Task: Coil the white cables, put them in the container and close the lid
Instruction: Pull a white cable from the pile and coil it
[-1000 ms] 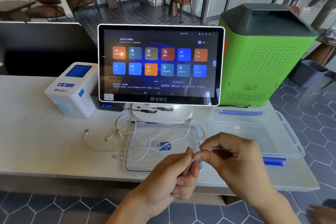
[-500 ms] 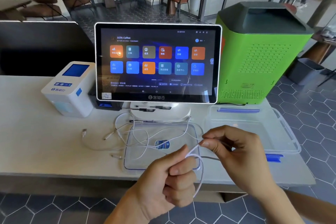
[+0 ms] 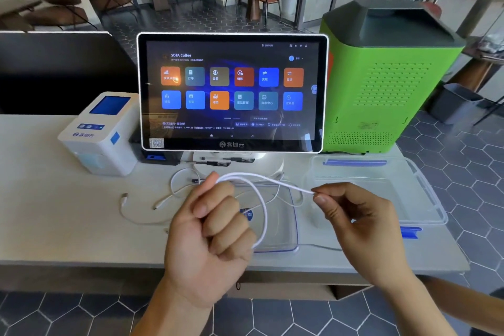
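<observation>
My left hand (image 3: 210, 229) grips a loop of white cable (image 3: 263, 199) in its curled fingers, above the table's front edge. My right hand (image 3: 351, 215) pinches the same cable further along, to the right of the loop. More white cables (image 3: 141, 215) lie loose on the table, partly over a clear lid (image 3: 291, 226) with a blue sticker. The clear container (image 3: 425, 194) with blue clips stands to the right, open.
A touchscreen terminal (image 3: 231, 93) stands behind the cables on a white base. A white receipt printer (image 3: 101, 133) sits at the left, a green machine (image 3: 387, 82) at the back right. The table's front edge (image 3: 81, 262) runs just below my hands.
My left hand has closed round the cable and a loop has formed from it. My right hand has drawn the cable out to the right, and both hands have risen.
</observation>
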